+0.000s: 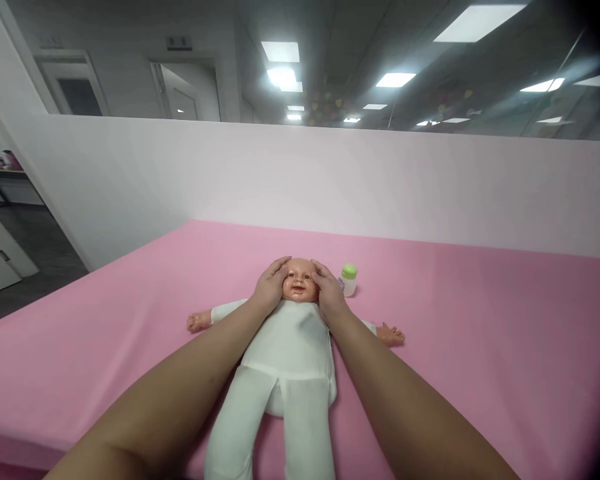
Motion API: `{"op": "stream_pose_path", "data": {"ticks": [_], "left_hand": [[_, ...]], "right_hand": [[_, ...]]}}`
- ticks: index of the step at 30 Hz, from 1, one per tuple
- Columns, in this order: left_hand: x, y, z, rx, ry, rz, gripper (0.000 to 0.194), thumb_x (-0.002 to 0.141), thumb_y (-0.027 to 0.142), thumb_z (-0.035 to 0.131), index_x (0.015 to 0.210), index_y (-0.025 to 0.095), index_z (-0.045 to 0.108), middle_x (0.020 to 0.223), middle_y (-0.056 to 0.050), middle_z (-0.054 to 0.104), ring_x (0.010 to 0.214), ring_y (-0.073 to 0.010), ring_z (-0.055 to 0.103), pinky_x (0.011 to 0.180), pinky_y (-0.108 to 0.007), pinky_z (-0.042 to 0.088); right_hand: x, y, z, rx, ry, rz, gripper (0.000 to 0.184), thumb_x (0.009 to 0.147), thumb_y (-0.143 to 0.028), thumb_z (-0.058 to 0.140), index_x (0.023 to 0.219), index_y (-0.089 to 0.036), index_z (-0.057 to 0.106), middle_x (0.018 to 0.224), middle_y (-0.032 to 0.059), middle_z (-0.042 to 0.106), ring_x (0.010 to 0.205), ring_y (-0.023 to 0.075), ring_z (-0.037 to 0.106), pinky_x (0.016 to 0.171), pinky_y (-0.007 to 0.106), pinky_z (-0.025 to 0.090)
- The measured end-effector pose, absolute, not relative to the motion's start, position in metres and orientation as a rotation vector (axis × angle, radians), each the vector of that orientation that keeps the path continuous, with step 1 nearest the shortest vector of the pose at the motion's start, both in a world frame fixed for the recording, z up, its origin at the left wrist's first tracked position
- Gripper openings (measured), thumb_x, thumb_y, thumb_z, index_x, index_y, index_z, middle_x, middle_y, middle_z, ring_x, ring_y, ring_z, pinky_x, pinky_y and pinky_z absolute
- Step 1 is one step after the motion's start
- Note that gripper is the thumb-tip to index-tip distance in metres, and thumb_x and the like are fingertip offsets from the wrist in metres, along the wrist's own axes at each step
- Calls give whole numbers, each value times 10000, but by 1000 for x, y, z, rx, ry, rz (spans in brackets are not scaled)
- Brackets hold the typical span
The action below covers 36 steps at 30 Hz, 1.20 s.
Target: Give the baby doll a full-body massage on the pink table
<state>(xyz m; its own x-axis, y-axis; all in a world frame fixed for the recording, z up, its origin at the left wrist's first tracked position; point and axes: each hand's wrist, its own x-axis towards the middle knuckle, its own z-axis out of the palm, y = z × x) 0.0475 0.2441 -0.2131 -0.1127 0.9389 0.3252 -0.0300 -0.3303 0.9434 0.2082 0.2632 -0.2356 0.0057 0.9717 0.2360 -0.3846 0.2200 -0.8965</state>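
Observation:
A baby doll (291, 337) with a white cloth body lies on its back on the pink cover, its head toward the wall and its arms spread to both sides. My left hand (271, 285) cups one side of the doll's head, fingers curved along the temple and cheek. Against the opposite side, my right hand (330, 291) is laid the same way, its fingertips near the brow and eye. The doll's face shows between my hands, while its ears are hidden beneath them. Just beyond my right hand stands a small clear bottle (349, 285) with a green cap.
The pink cover (460, 320) spreads over a wide surface that meets a low white wall (330, 180) at the back. Glass (350, 67) above the wall shows ceiling lights. Past the surface's left edge are a dark floor (45, 233) and a desk (0, 172).

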Motion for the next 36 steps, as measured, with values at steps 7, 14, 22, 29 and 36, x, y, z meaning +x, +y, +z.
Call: {"op": "stream_pose_path", "data": {"ticks": [7,14,22,29,36], "left_hand": [[47,239,-209,1505,1151,1522,559,834,462,746,1331,219,663,1346,-108,675,1228,-295,631,1059,-436,508],[46,238,-206,1534,1232,1522,570,803,496,772,1293,220,682,1312,-114,676,1159,-284,656,1029,-429,518],[47,245,-211,1437,1194,1572,502,819,481,738,1246,220,716,1203,-94,744,1135,-281,680,1061,-440,507],[45,248,-215,1431,1188,1548,467,866,467,686,1269,231,703,1293,-95,723,1200,-275,664,1077,-427,501],[49,240,-211,1417,1102,1540,454,850,371,667,1279,224,672,1300,-80,706,1193,-267,655,1052,-407,515]], "right_hand": [[213,247,-224,-786,-1173,1147,623,740,-452,814,1315,-281,645,1392,47,634,1245,285,607,1060,435,522],[209,250,-221,-888,-1196,1031,604,692,-494,865,1211,-270,654,1259,55,666,1200,281,598,1063,437,487],[204,265,-231,-802,-1136,1135,535,763,-524,734,1220,-259,651,1236,43,703,1152,248,652,1015,420,541],[207,263,-233,-758,-1096,1200,536,750,-442,709,1249,-254,672,1326,49,688,1216,260,646,1070,435,524],[213,252,-228,-777,-1179,1088,552,767,-447,768,1276,-249,686,1382,59,658,1300,293,586,1157,460,444]]}}
